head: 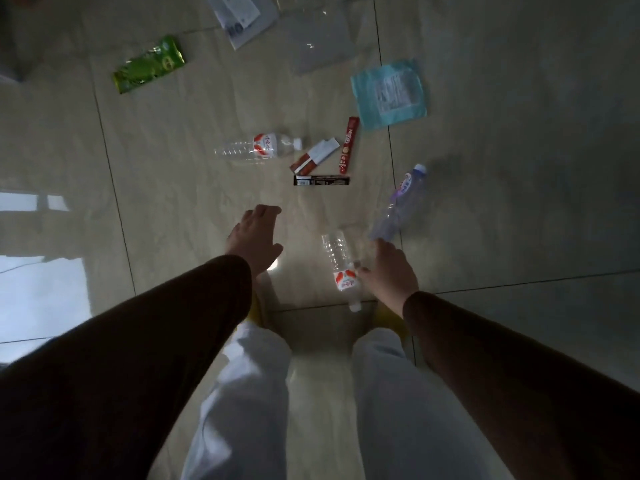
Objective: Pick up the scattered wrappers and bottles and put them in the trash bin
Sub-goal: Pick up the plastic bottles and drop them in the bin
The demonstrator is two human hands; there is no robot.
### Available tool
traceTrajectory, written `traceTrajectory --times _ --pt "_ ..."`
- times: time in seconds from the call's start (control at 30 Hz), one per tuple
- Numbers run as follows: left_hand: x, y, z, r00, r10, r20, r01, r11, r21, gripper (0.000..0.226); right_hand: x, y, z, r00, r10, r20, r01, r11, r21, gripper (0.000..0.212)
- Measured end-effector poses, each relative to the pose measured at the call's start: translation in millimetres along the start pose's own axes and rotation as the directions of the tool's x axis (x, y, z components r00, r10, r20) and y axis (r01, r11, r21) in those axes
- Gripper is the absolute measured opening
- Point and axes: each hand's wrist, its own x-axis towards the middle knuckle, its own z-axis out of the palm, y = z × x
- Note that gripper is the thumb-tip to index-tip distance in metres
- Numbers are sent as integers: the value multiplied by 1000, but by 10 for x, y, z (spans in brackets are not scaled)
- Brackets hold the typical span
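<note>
Glossy beige tiled floor (pixel 173 168), litter scattered across it. The person's right hand (pixel 388 271) grips two crinkly clear plastic bottles: a red-labelled one (pixel 341 268) and a purple-labelled one (pixel 398 202). The left hand (pixel 256 237) hovers with fingers loose, holding nothing. A third bottle (pixel 256 148), thin foil sachets (pixel 348 145) and flat wrappers (pixel 149 64) lie ahead. Collecting seems under way; next probably calls for gathering these. No bin is visible.

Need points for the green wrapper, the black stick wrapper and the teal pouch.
green wrapper (pixel 149 65), head view, middle of the crinkled foil.
black stick wrapper (pixel 321 180), head view, centre of the strip.
teal pouch (pixel 389 92), head view, on its white label.
</note>
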Motion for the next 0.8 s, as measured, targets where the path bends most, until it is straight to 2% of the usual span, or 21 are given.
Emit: traceTrajectory --times 0.2,0.43,0.53,0.6,0.63,0.7,0.8 --pt "1063 -677 70 997 66 -42 -60 990 127 85 555 -75 790 991 134 25 -134 991 -18 65" --pt "2413 -1086 54 980 85 -178 -41 971 236 106 1140 58 1559 962 268 -53 -271 960 -65 90" --pt "2808 -1140 95 996 38 -84 -11 955 297 110 1296 108 1743 950 295 -99 -306 943 -130 97" --pt "2922 -1125 162 1000 13 -2 -12 935 356 101 1345 124 1759 946 307 -106 -319 939 -131 98" --pt "2931 -1106 192 1000 -2 1 1 926 377 93 1352 130 1734 947 307 -100 -316 944 -97 96" --pt "2855 -1075 225 998 -62 -31 69 934 352 86 1328 120 1604 939 325 -111 -316 945 86 87" --pt "2564 -1049 154 991 -108 -73 113 991 72 83 1245 58 1251 915 363 -178 -284 891 355 79"
